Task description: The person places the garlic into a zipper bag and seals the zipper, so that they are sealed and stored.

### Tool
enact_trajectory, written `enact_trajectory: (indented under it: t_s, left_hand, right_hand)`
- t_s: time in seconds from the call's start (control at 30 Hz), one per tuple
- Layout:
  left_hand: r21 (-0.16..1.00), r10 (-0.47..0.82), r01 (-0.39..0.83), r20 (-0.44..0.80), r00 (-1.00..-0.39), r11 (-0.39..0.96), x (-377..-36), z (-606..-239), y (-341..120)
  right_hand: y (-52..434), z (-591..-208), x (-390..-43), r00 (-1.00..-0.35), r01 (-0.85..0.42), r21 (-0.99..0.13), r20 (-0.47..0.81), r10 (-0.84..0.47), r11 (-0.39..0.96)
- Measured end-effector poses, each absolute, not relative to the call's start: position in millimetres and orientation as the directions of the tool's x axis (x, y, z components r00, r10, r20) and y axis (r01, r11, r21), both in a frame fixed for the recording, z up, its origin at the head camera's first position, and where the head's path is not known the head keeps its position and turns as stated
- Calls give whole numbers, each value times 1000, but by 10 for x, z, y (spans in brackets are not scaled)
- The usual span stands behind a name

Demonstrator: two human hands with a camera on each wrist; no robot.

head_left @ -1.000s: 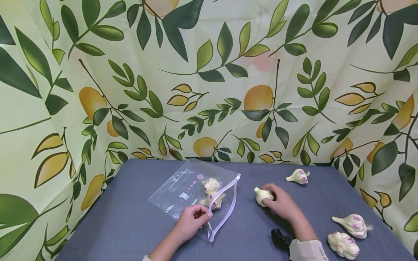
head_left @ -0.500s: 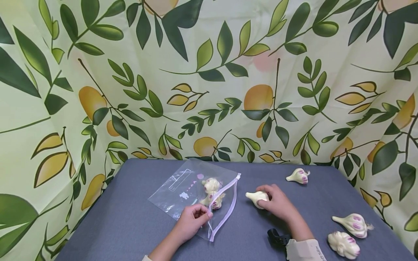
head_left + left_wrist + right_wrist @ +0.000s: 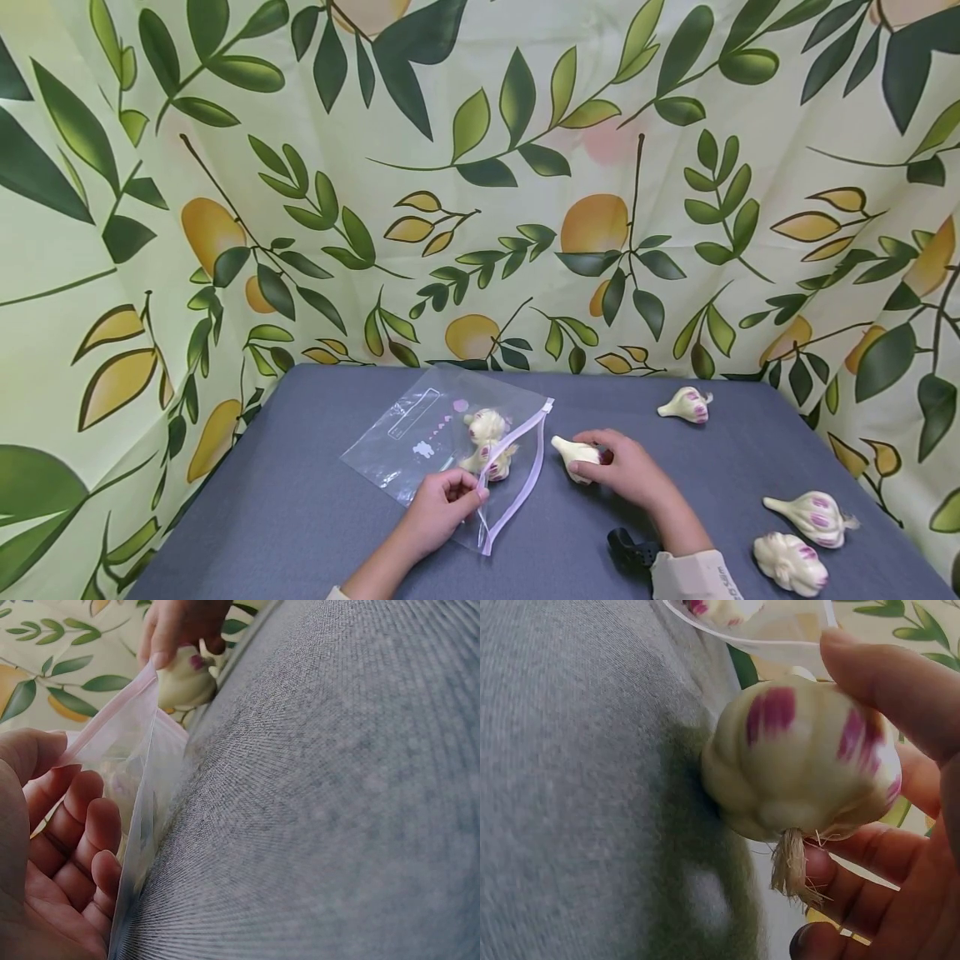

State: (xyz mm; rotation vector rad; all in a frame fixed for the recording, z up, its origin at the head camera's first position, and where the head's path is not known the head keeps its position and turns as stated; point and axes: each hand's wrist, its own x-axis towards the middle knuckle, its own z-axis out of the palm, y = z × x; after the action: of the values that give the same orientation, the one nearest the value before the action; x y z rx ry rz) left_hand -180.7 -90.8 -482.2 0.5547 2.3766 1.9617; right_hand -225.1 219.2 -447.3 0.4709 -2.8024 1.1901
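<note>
My left hand (image 3: 442, 508) pinches the pink zip edge of a clear zip bag (image 3: 408, 425) between thumb and forefinger, keeping its mouth parted. Two garlic bulbs lie in the bag, an upper garlic bulb (image 3: 486, 425) and a lower one partly behind the zip edge. To the right of the bag mouth, my right hand (image 3: 626, 468) grips another garlic bulb (image 3: 802, 757) between thumb and fingers, its stem pointing at the bag. In the right wrist view this bulb shows purple streaks and a tuft of dry roots. The left wrist view shows the zip edge (image 3: 112, 720) pulled up.
On the grey table (image 3: 300, 533), one garlic bulb (image 3: 686, 405) lies at the back right. Two more, a long-stemmed garlic bulb (image 3: 813, 518) and a rounder garlic bulb (image 3: 790, 564), lie at the front right. A leaf-and-fruit patterned cloth (image 3: 517, 275) hangs behind the table.
My right hand has carried its garlic bulb leftward, closer to the bag mouth, and the stem has swung round to face the bag. The left hand and the bag have stayed in place.
</note>
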Motion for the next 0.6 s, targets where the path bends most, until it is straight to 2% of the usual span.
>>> enact_trajectory:
  t_s: [0.13,0.23,0.6]
  left_hand:
    - [953,277,266,218,-936,149,-1809,-4822,-911]
    - [952,281,271,224,-933,140,-1804,-4816,-911]
    - [953,282,273,228,-932,133,-1785,-4786,-911]
  right_hand:
    - [2149,-4479,-2238,-915,-393,-628,197,-352,671]
    - [2119,-4465,-2227,-904,-415,-603,188,-383,682]
    - [2090,-4394,-2175,-923,-333,-641,69,-380,692]
